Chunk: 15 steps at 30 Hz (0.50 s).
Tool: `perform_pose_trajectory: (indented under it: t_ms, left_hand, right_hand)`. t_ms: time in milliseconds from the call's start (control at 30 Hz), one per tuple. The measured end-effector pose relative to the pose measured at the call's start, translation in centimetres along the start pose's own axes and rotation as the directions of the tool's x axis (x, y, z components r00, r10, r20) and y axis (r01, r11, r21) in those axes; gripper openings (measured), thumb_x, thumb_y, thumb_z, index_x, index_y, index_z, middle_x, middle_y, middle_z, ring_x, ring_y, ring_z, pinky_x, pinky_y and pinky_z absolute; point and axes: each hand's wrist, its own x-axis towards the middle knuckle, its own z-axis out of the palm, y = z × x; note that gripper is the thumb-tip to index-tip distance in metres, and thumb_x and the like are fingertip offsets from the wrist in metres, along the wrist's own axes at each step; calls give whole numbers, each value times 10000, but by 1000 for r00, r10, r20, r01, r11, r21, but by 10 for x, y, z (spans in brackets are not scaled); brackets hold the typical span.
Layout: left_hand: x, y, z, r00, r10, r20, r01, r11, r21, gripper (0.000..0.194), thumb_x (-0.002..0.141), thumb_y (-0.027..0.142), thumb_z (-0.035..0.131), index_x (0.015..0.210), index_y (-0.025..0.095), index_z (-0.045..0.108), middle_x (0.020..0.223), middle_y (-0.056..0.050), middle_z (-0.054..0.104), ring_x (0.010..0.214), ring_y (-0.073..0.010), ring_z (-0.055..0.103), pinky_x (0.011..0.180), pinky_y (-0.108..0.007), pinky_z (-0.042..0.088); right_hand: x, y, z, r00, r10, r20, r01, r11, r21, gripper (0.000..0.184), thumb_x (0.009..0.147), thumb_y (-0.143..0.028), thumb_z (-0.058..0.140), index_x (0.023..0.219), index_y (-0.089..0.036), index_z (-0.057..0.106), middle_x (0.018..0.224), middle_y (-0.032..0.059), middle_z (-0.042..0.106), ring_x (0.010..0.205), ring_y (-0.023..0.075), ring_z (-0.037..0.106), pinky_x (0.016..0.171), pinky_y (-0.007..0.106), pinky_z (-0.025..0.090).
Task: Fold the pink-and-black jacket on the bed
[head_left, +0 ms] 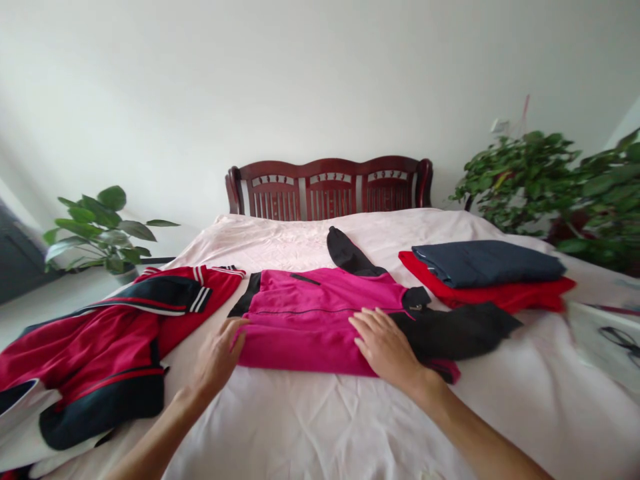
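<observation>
A magenta jacket (300, 323) with black sleeves lies on its side across the bed, its collar to the right and its black hem band to the left. Its zipper line runs lengthwise along the front. One black sleeve points to the far side; the other stretches out to the right. My left hand (220, 353) rests at the lower left corner by the hem, thumb and fingers apart. Over the near right part of the jacket lies my right hand (384, 343), its fingers spread on the fabric near the near sleeve.
Red and navy striped clothes (115, 333) lie heaped on the left. To the right, a folded dark blue garment (490, 262) sits on a folded red one (540, 293). Eyeglasses (620, 339) are at the right edge. A wooden headboard (330, 190) and potted plants stand beyond.
</observation>
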Motion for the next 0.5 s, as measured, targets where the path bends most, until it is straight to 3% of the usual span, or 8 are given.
perform_pose_trajectory:
  t_ms: [67,133,233,333,433,500]
  left_hand:
    - [-10,9,9,983,166,83,-161,985,-59,376,994,388,409,1261,245,632,1276,-78,674,1177,-224,621,1019,-372,476]
    - [-18,10,19,955,245,166,-243,970,-31,448,975,432,458,1362,242,580,1380,-88,625,1304,-265,544,1115,-451,405]
    - [-23,3,27,938,203,282,-214,977,8,525,959,464,484,1445,267,496,1486,-91,529,1398,-302,444,1173,-555,289]
    - [-23,-2,27,929,148,339,-154,988,-8,534,955,486,482,1462,319,464,1533,-81,464,1427,-304,403,1183,-590,225]
    - [-23,0,24,926,121,358,-121,992,-22,535,941,478,508,1455,331,474,1543,-84,444,1438,-313,382,1182,-608,198]
    - [-21,6,21,929,93,357,-94,995,-13,510,922,438,554,1418,321,527,1516,-94,479,1425,-331,400,1176,-631,191]
  right_hand:
    - [-16,-9,10,997,-72,22,72,997,26,438,947,-336,539,1374,-236,548,1400,63,587,1343,244,452,1170,450,255]
    - [-31,-5,23,994,-95,62,93,995,25,484,944,-387,548,1404,-237,522,1444,66,553,1365,261,439,1162,482,272]
    - [-44,14,35,989,-105,106,100,993,56,538,943,-368,553,1458,-245,458,1508,68,485,1394,266,413,1157,500,293]
    - [-45,23,33,988,-93,124,71,982,173,535,938,-357,555,1457,-273,461,1520,62,469,1405,267,406,1168,523,291]
    - [-43,25,21,998,27,64,-48,932,359,392,962,-342,488,1333,-267,592,1414,63,580,1340,244,489,1143,494,357]
    - [-47,34,12,975,212,-68,-158,874,459,355,965,-342,445,1244,-246,644,1328,85,634,1286,237,534,1122,473,392]
